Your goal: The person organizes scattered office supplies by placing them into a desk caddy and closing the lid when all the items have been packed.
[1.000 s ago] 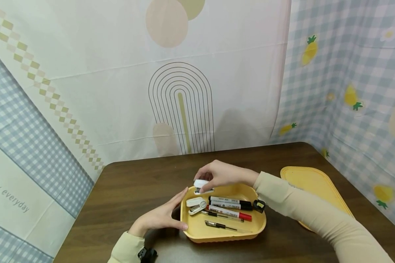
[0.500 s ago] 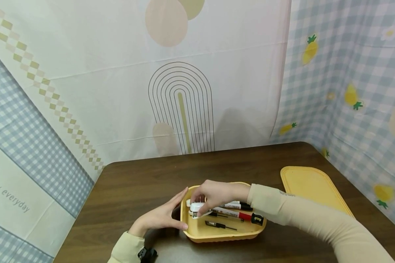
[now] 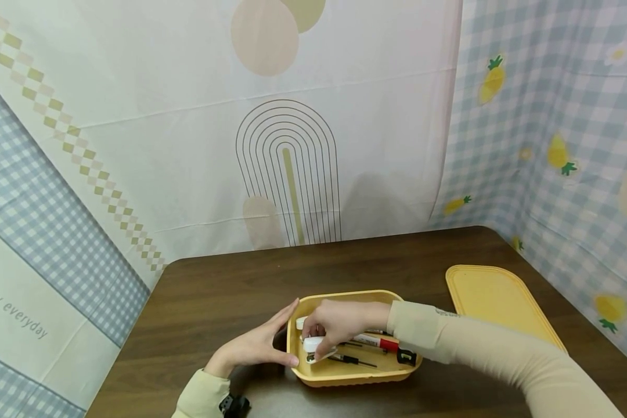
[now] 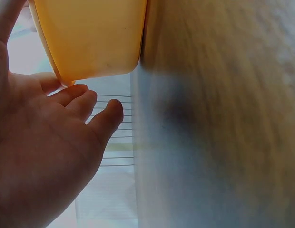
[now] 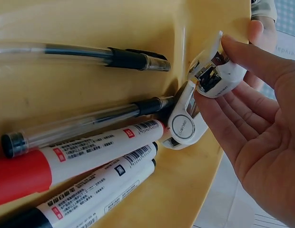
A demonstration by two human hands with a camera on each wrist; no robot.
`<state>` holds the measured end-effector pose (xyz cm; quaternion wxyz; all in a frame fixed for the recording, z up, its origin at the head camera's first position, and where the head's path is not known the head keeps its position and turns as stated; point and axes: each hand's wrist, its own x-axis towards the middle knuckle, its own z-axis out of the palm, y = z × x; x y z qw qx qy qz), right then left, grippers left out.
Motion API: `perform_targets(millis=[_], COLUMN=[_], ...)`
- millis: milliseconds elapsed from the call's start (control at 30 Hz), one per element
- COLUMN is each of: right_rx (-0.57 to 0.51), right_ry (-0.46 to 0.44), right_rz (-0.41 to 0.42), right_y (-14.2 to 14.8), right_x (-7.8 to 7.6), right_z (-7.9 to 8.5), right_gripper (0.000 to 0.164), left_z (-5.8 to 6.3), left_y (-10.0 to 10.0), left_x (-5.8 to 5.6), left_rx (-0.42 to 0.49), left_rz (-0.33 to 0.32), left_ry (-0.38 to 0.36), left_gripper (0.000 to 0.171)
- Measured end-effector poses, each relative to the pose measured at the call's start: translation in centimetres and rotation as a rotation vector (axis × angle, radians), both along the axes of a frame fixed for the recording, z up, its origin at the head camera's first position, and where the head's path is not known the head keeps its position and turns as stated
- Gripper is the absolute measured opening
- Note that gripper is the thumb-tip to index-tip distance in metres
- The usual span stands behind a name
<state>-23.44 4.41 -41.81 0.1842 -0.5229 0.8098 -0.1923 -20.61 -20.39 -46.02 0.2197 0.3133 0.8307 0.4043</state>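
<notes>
My right hand (image 3: 339,320) pinches a small white stapler (image 5: 228,76) between thumb and fingers, low inside a yellow plastic tray (image 3: 352,380). Close under the stapler, in the right wrist view, lies a white hinged staple remover (image 5: 183,127). Beside it are a red marker (image 5: 104,154), black-capped markers (image 5: 97,194) and two clear-barrelled black gel pens (image 5: 133,59). My hand hides part of these in the head view. My left hand (image 3: 253,348), its fingers straight and thumb spread, rests against the tray's left rim.
A small black tape measure (image 3: 406,356) sits at the tray's right end. A flat yellow lid (image 3: 501,299) lies on the dark wooden table (image 3: 230,278) to the right, partly behind my right sleeve. Patterned cloth hangs behind the table.
My right hand has brought the stapler from over the tray's far rim down and toward me, into the tray's left part. My left hand has stayed at the rim.
</notes>
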Motion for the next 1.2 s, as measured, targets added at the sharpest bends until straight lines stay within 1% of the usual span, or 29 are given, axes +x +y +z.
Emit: perform_targets(millis=[267,500,867,1067,1200], right_rx=[0.038,0.073,0.091,0.110,0.122], right_ry=[-0.031,-0.024,-0.033,-0.016,-0.036], right_rz=[0.014,0.030,0.046,0.060,0.067], right_y=[-0.3,-0.6,-0.9,-1.0,-1.0], right_x=[0.0,0.2,0.3,0.2,0.3], right_z=[-0.3,-0.7,-0.9,-1.3,-1.3], right_gripper=[0.027,0.026,0.027,0.029,0.030], left_z=[0.0,0.0,0.3,0.1,-0.1], left_y=[0.1,0.2,0.2,0.1,0.1], left_x=[0.0,0.0,-0.1,-0.1,-0.1], left_rx=[0.002,-0.003,-0.004,0.007,0.001], left_rz=[0.002,-0.003,-0.006,-0.017,-0.012], left_ry=[0.001,-0.001,0.012,0.036,0.024], left_gripper=[0.113,0.113,0.112,0.111,0.112])
